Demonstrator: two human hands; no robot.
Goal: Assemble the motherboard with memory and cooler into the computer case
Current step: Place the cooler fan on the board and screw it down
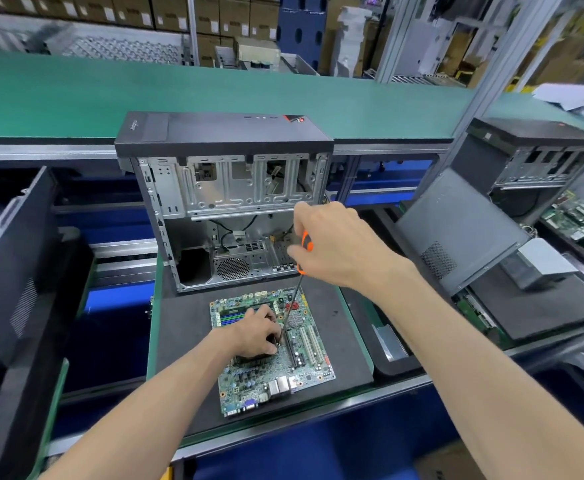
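Cooler (249,356) being screwed onto motherboard (304,372): screwdriver (305,249) gripped by right hand (335,244), cooler steadied under curled left-hand fingers (269,348). Next judged: remaining screws, then case (224,188).

Open computer case (214,202) lies on its side at the far edge of the dark mat (335,341), its cavity facing up and unobstructed except for loose cables (230,233) along the drive cage. Motherboard (269,351) occupies the mat's centre, with bare mat strips to its left and right; the left hand (257,336) covers the cooler area and the screwdriver (299,282), gripped by the right hand (335,244), slants across the gap between board and case. Leaning side panels (456,230) flank both sides.
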